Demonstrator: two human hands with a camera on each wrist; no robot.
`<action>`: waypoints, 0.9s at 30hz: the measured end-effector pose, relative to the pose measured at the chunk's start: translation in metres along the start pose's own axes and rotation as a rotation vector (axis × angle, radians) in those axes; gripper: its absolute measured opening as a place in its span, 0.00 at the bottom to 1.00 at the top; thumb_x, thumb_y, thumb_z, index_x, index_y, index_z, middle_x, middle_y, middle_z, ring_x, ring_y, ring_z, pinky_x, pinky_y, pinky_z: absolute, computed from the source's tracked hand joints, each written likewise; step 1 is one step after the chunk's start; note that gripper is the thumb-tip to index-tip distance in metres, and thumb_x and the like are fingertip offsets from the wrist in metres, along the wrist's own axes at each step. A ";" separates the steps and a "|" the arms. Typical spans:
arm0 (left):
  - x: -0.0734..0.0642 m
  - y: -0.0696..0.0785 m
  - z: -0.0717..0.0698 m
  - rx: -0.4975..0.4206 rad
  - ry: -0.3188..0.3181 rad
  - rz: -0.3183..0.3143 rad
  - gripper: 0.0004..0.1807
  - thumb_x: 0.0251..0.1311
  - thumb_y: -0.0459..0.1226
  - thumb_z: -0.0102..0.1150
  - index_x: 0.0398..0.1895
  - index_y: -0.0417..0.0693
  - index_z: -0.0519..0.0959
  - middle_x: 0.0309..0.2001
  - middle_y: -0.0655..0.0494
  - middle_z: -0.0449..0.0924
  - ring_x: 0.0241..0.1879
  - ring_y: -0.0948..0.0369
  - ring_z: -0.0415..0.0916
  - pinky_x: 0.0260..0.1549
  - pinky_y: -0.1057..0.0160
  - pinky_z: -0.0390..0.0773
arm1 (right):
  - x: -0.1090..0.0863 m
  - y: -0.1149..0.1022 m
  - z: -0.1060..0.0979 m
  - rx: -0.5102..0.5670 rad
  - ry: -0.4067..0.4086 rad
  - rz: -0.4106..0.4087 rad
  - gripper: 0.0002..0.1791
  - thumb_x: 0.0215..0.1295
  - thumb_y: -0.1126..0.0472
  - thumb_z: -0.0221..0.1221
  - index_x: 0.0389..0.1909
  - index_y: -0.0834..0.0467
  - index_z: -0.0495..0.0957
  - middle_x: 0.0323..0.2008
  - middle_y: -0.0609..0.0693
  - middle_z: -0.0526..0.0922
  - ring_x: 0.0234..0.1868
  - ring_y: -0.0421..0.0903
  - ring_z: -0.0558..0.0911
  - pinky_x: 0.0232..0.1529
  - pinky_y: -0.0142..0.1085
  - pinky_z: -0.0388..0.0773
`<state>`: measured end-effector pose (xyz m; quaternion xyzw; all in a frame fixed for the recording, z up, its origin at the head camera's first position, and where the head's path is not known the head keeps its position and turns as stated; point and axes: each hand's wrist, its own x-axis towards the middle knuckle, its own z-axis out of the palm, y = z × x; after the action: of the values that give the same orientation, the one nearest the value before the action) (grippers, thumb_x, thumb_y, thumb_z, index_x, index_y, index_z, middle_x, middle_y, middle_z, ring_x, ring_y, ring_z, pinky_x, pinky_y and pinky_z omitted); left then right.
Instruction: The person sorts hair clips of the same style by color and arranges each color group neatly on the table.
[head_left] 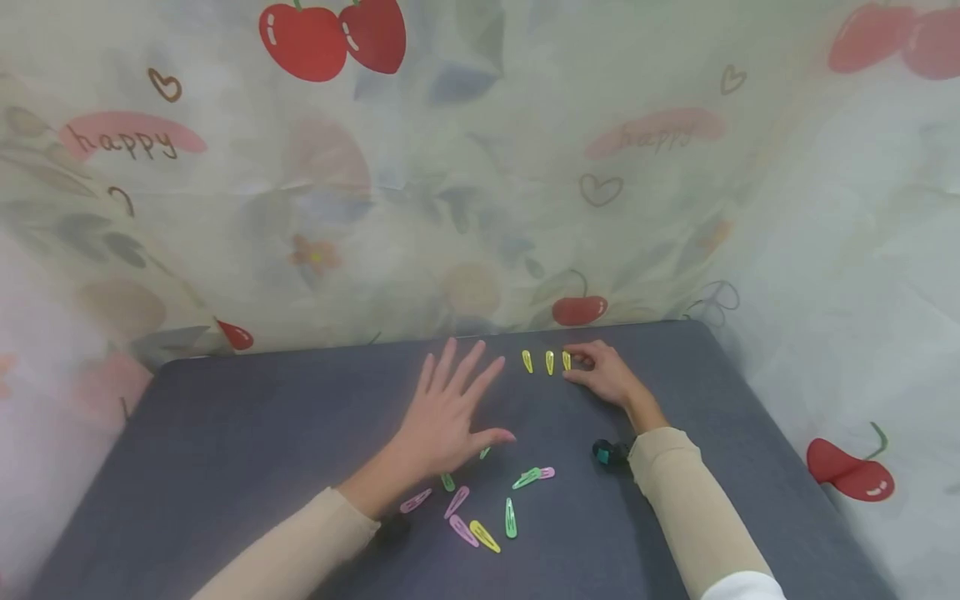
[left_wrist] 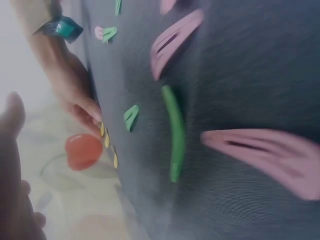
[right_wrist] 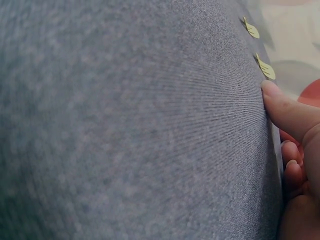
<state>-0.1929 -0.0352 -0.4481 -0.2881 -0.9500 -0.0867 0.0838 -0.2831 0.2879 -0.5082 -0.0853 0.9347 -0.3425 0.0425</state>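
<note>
Three yellow snap hair clips stand in a row near the table's far edge: a left one (head_left: pixel 527 361), a middle one (head_left: pixel 550 362) and a right one (head_left: pixel 567 361). My right hand (head_left: pixel 606 373) pinches the right clip at its two ends between thumb and fingers. In the right wrist view the thumb (right_wrist: pixel 287 107) hides that clip, and the other yellow clips (right_wrist: pixel 266 67) show beyond it. My left hand (head_left: pixel 444 421) hovers over the table with fingers spread, holding nothing. Below it lie loose pink clips (head_left: pixel 463 531), green clips (head_left: pixel 511 518) and one yellow clip (head_left: pixel 485 536).
The dark grey table (head_left: pixel 300 433) is bordered at the back by a patterned curtain (head_left: pixel 450 208). A green clip (head_left: pixel 527 478) overlaps a pink clip (head_left: pixel 548 472) right of the loose group. A black wrist device (head_left: pixel 604 452) sits at my right wrist.
</note>
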 end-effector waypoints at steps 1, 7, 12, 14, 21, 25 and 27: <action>-0.005 -0.001 -0.001 -0.010 0.000 -0.007 0.55 0.56 0.78 0.46 0.83 0.71 0.42 0.85 0.58 0.36 0.83 0.42 0.28 0.77 0.33 0.42 | 0.000 0.001 0.000 -0.002 -0.003 0.003 0.28 0.69 0.54 0.65 0.68 0.58 0.75 0.56 0.61 0.77 0.58 0.58 0.76 0.62 0.57 0.72; -0.030 -0.003 -0.004 -0.062 0.012 -0.052 0.56 0.55 0.77 0.51 0.83 0.72 0.44 0.85 0.58 0.39 0.83 0.43 0.31 0.77 0.33 0.42 | -0.001 0.002 -0.002 -0.005 -0.005 0.010 0.29 0.69 0.54 0.65 0.68 0.58 0.74 0.57 0.61 0.76 0.60 0.59 0.76 0.64 0.58 0.71; -0.045 0.004 -0.006 -0.118 0.005 -0.071 0.57 0.53 0.77 0.54 0.82 0.74 0.43 0.84 0.58 0.42 0.83 0.43 0.36 0.77 0.33 0.44 | -0.001 0.001 -0.003 -0.003 -0.003 0.011 0.28 0.69 0.54 0.65 0.68 0.58 0.74 0.57 0.61 0.76 0.60 0.59 0.75 0.64 0.58 0.71; -0.050 0.009 -0.006 -0.140 -0.013 -0.078 0.58 0.52 0.77 0.55 0.82 0.76 0.42 0.84 0.58 0.43 0.83 0.42 0.38 0.77 0.33 0.45 | -0.001 0.001 -0.003 -0.003 -0.001 0.012 0.28 0.69 0.54 0.65 0.68 0.57 0.74 0.57 0.60 0.77 0.59 0.59 0.75 0.63 0.58 0.71; -0.069 0.024 -0.002 -0.200 -0.045 -0.105 0.57 0.47 0.74 0.64 0.80 0.71 0.54 0.79 0.50 0.55 0.79 0.38 0.50 0.73 0.31 0.53 | -0.001 0.001 -0.001 -0.007 0.001 0.019 0.28 0.69 0.54 0.65 0.68 0.57 0.74 0.57 0.59 0.76 0.60 0.58 0.74 0.64 0.58 0.70; -0.078 0.030 0.002 -0.217 -0.069 -0.134 0.55 0.43 0.72 0.68 0.76 0.68 0.62 0.75 0.49 0.61 0.76 0.38 0.56 0.70 0.33 0.59 | 0.000 0.002 0.001 -0.007 0.002 0.018 0.28 0.70 0.53 0.64 0.69 0.56 0.74 0.57 0.59 0.76 0.60 0.58 0.74 0.63 0.58 0.70; -0.080 0.031 0.005 -0.230 -0.071 -0.146 0.54 0.41 0.71 0.72 0.73 0.67 0.66 0.73 0.50 0.64 0.73 0.40 0.58 0.67 0.35 0.62 | -0.001 0.002 0.001 -0.005 0.002 0.017 0.29 0.70 0.53 0.64 0.69 0.56 0.74 0.57 0.59 0.76 0.60 0.58 0.74 0.63 0.58 0.70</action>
<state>-0.1100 -0.0515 -0.4665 -0.2288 -0.9546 -0.1903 0.0100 -0.2827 0.2885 -0.5105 -0.0769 0.9363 -0.3399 0.0443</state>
